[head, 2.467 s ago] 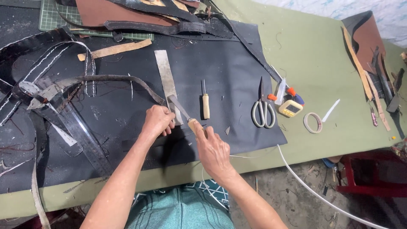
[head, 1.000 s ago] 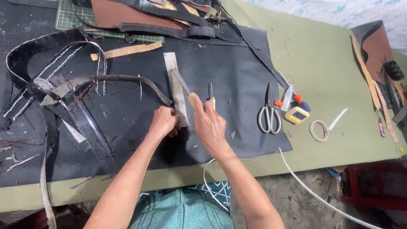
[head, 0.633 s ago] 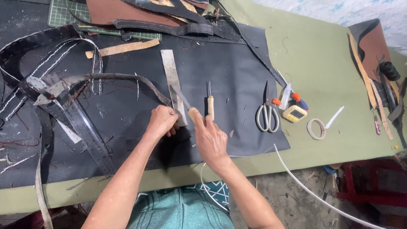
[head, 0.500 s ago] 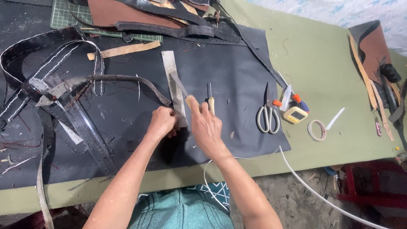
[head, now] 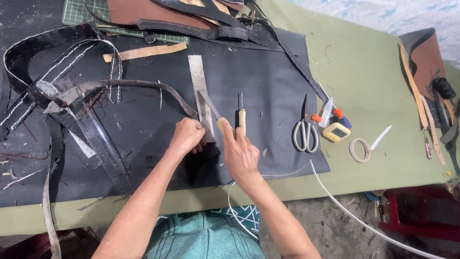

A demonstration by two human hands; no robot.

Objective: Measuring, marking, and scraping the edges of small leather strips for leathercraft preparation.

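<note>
Head view: left hand point(head: 188, 136) presses fingers-down on the lower end of a metal ruler point(head: 200, 93) lying on a black leather sheet point(head: 268, 86) that covers the green surface point(head: 369, 72). Right hand point(head: 239, 154) has its grip closed around the wooden handle of a knife point(head: 211, 106), blade angled up across the ruler's edge. An awl point(head: 242, 115) lies just beside the knuckles; scissors point(head: 303, 130) and a tape roll point(head: 359, 149) sit further right.
</note>
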